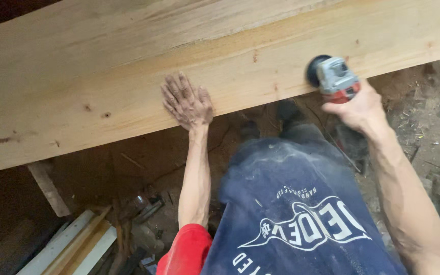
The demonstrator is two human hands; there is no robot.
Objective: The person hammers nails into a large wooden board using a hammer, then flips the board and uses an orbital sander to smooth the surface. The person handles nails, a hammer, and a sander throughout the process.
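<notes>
The left hand [187, 102] lies flat, fingers spread, pressing on the near edge of the wide pale wooden plank [103, 76]. To its right, the right hand [357, 109] is clamped around a grey-and-red handheld power sander [332, 76], whose black disc meets that same edge.

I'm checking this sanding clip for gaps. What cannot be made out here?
- Wide wooden plank: both ends cut off by the head view's edges.
- Power sander: its grip is covered by the right hand.
- Scrap wood strips: dim, cut off at the bottom.
- Left hand: the plank under its palm is covered.
</notes>
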